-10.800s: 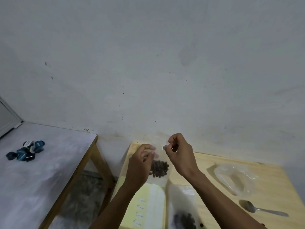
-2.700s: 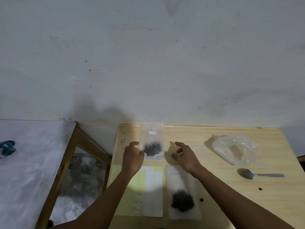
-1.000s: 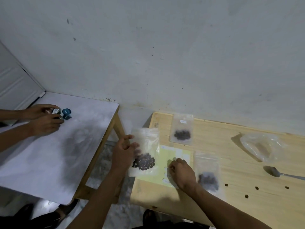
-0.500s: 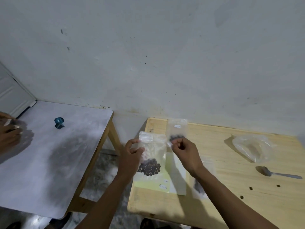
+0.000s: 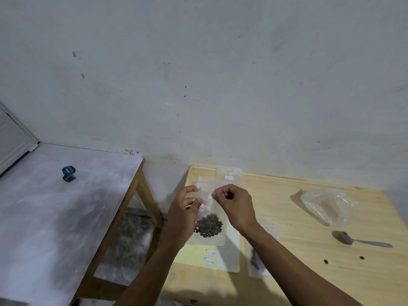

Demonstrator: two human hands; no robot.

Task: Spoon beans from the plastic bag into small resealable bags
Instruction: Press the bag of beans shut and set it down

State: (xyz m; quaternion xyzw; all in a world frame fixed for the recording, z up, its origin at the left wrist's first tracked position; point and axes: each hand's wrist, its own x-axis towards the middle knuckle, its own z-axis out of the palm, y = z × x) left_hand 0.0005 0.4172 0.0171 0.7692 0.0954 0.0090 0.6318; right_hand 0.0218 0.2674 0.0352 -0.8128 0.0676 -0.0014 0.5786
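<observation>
Head view, largest item first. Wooden table (image 5: 309, 272), light-coloured, set against the wall; all places below are given relative to it. A second, white-topped table (image 5: 55, 217) stands to its left, apart from it, bearing a small blue object (image 5: 68, 173).

Large plastic bag (image 5: 326, 205): clear, crumpled, lying toward the wooden table's far right. Yellow sheet (image 5: 194, 255) with white labels: flat near the table's front left edge. Left hand (image 5: 184, 219) and right hand (image 5: 236, 208): raised together above the table's left part. Small resealable bag (image 5: 209, 217): held upright between the two hands above the yellow sheet; the left thumb and fingers pinch its upper left edge, the right fingertips pinch its top strip, so the bag hangs below both grips. Beans (image 5: 208, 225): dark, gathered in the bottom of the held bag, below the fingers. Two other small bags lie on the table: one (image 5: 229, 175) at its far left edge, one (image 5: 258, 261) near the front, largely hidden by the right forearm. Spoon (image 5: 362, 240): lying on the table's right side, just in front of the large bag.
</observation>
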